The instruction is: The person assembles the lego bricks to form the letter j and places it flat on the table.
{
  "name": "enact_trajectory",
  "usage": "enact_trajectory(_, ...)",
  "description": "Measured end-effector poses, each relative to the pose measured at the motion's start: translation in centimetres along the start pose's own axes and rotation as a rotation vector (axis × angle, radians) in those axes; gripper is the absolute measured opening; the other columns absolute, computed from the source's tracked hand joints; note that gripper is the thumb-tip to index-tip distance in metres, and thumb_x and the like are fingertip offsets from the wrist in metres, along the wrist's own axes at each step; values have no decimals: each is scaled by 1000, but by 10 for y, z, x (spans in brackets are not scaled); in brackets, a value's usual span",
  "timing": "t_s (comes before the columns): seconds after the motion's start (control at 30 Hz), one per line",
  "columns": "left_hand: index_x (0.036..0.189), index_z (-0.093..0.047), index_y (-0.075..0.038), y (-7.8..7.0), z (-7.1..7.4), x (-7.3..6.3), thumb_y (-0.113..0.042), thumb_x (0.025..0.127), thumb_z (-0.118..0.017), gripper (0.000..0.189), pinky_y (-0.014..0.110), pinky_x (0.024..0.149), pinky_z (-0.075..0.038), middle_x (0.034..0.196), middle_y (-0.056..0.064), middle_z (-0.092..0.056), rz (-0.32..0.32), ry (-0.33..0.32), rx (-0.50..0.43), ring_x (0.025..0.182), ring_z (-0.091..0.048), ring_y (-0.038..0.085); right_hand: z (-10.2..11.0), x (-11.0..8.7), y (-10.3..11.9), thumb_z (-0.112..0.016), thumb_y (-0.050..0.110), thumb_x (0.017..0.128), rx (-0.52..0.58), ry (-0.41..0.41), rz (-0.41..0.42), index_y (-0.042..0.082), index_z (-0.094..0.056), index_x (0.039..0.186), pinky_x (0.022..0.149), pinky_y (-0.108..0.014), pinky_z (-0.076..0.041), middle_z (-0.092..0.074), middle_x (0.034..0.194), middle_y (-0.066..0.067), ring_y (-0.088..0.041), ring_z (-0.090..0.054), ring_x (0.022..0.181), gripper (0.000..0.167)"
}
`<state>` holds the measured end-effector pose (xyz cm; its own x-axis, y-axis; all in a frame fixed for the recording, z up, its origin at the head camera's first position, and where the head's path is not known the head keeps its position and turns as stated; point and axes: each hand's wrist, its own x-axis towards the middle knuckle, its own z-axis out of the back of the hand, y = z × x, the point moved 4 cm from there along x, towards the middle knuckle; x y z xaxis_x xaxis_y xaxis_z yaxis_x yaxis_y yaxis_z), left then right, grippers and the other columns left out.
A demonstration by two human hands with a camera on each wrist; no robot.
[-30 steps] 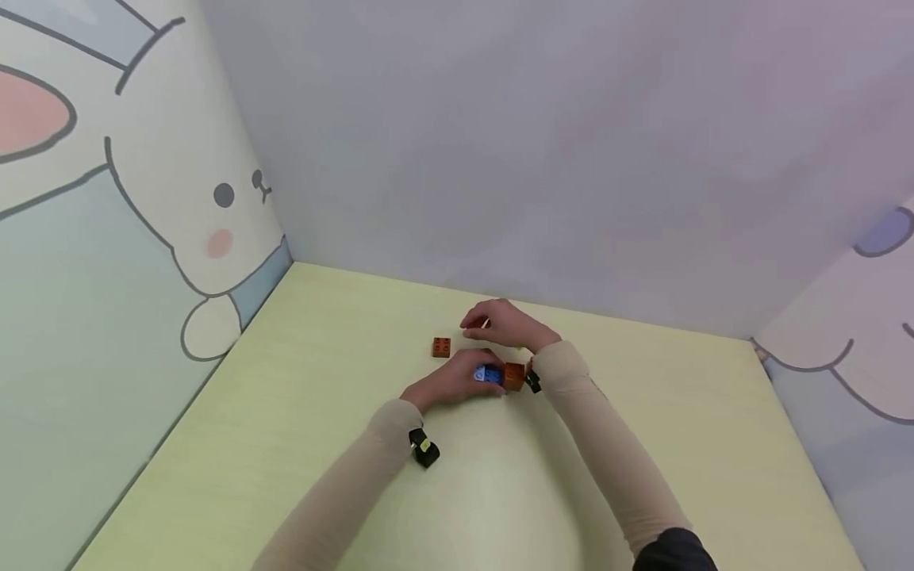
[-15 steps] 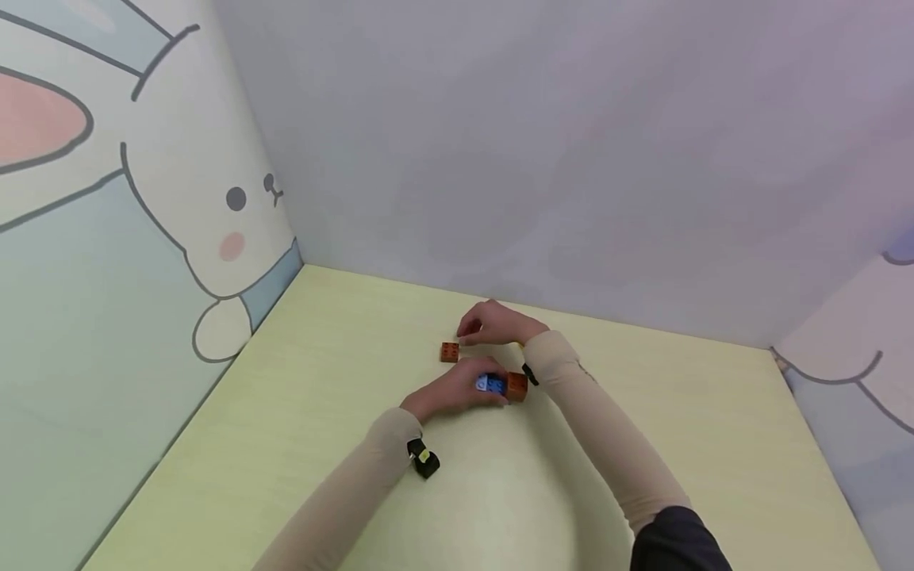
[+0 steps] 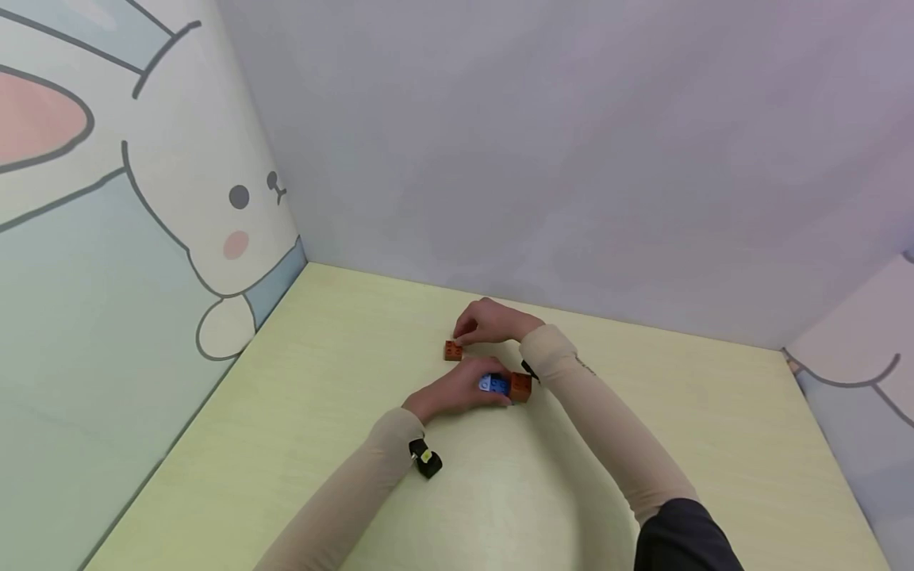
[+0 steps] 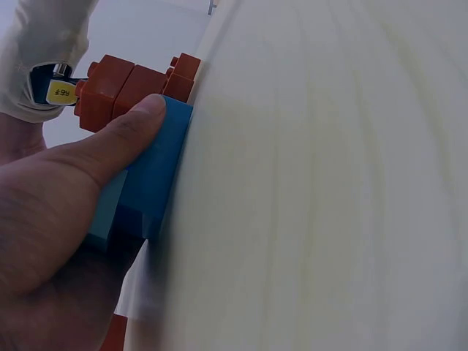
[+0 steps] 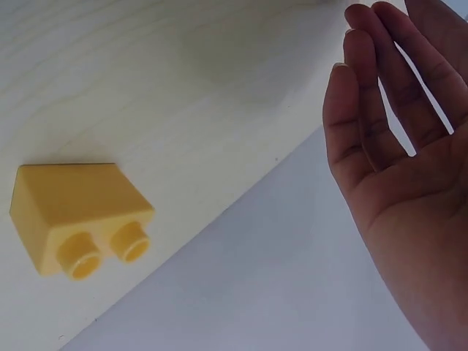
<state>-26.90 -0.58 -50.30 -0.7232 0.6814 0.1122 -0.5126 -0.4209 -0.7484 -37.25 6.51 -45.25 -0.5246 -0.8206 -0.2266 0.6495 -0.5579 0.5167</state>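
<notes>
My left hand [image 3: 464,386] holds a joined toy brick build by its blue brick [image 3: 499,385], with the thumb along its side in the left wrist view. A light blue brick [image 3: 485,383] sits at the palm end. Orange-brown bricks [image 4: 124,91] extend past the fingertips at the other end. My right hand [image 3: 493,320] is over a loose orange-brown brick [image 3: 453,350], its thumb and fingertips right at the brick's far edge. In the right wrist view the fingers [image 5: 358,102] are long and gently bent; the thumb and that brick are out of sight there.
A yellow brick [image 5: 80,212] with two studs showing lies on the table below the right wrist; in the head view the arm hides it. The pale yellow table [image 3: 343,333] meets a grey wall [image 3: 500,159] behind, and a cartoon-printed wall [image 3: 171,262] stands at left.
My right hand has come left and down to the loose orange-brown brick. The left hand keeps its grip on the blue brick with little movement. The head view has shifted slightly.
</notes>
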Motion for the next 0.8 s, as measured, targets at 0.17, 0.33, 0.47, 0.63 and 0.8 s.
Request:
enact_trajectory(0.17,122,-68,-17,1,0,0,-33,93,-77,35,22,95,-50,117,-4,-69,14,5,-4,102,-59,7,0,0,0,-69,25,99,8,0,-1,18,-81,109,86,-26,-59,-80,104,4,-5,-71,92,17)
enact_trajectory(0.33,122,-68,-17,1,0,0,-32,92,-77,35,22,94,-50,118,-4,-69,21,13,-10,103,-59,8,-2,0,-2,-69,24,99,14,-6,7,19,-81,108,85,-26,-58,-80,103,5,-4,-71,91,16)
enact_trajectory(0.47,122,-68,-17,0,-2,1,-33,92,-77,35,22,95,-50,117,-4,-69,19,17,2,103,-59,7,-4,-3,-4,-68,23,100,8,-26,9,18,-81,109,84,-26,-59,-80,103,4,-5,-72,91,16)
enact_trajectory(0.63,122,-69,-17,-1,-2,0,-31,92,-77,34,23,95,-50,117,-4,-70,-3,10,3,102,-59,8,-2,-12,-3,-66,20,100,-4,-56,-7,17,-81,108,86,-27,-59,-80,104,2,-7,-73,94,17)
enact_trajectory(0.8,126,-69,-17,3,0,-3,-31,93,-77,37,25,96,-50,121,-4,-69,8,10,-17,105,-59,8,5,-26,2,-64,19,101,-15,-93,-28,17,-80,106,87,-31,-59,-80,103,3,-8,-73,93,17)
